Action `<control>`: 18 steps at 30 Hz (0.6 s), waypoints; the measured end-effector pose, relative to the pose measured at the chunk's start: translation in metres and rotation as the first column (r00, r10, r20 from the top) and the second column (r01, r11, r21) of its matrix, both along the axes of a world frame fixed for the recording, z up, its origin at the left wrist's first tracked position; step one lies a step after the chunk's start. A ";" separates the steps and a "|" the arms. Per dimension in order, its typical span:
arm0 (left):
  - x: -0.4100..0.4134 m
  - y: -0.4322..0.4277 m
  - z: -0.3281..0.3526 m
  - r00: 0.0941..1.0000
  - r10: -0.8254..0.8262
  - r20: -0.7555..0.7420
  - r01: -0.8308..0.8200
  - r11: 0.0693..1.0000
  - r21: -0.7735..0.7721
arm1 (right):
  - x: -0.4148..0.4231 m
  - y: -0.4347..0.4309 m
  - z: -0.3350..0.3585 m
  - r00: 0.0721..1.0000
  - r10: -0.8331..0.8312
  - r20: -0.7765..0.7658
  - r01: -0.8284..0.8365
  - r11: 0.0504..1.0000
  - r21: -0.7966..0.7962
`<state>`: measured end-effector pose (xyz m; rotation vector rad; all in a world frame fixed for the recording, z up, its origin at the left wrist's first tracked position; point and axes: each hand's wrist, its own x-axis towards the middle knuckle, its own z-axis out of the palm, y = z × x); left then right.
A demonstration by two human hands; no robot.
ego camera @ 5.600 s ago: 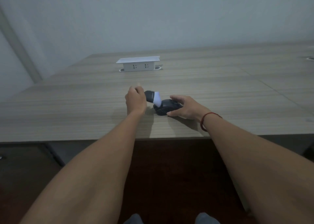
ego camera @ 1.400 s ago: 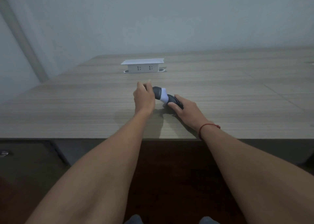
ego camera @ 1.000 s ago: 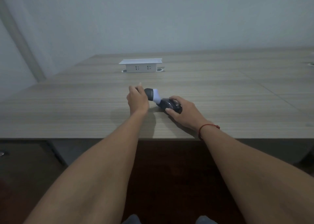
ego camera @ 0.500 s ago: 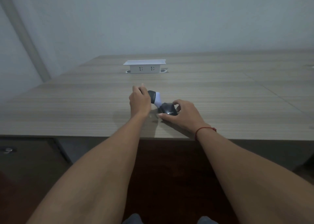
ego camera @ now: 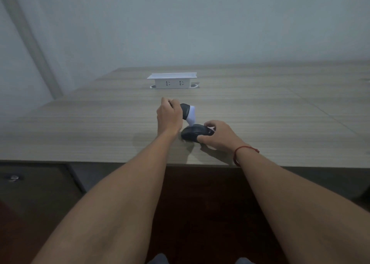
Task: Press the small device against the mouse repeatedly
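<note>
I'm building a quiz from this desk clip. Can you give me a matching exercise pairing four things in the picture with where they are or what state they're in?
Things:
1. left hand
2. right hand
3. socket box
4. red string

Places or states:
A. raised out of the table, far side
B. tied round the right wrist
C. grips the brush with the white tip
D. holds the black mouse on the table

Pairs: 1-C, 2-D, 3-A, 4-B
</note>
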<state>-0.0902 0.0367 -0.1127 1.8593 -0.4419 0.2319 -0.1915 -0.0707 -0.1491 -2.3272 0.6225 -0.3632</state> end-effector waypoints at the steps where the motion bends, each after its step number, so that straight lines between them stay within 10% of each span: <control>1: 0.000 -0.001 0.001 1.000 0.001 0.003 -0.001 1.000 -0.004 | 0.001 -0.002 0.001 1.000 -0.006 -0.006 0.006 1.000 -0.025; 9: 0.012 -0.002 -0.018 0.994 0.062 -0.086 -0.040 0.970 0.241 | -0.003 -0.017 0.015 0.989 0.121 -0.089 -0.104 0.980 0.168; 18: 0.009 0.004 -0.014 0.997 0.026 -0.077 -0.013 0.986 0.163 | 0.009 0.003 0.012 0.998 -0.043 -0.046 0.049 0.990 0.129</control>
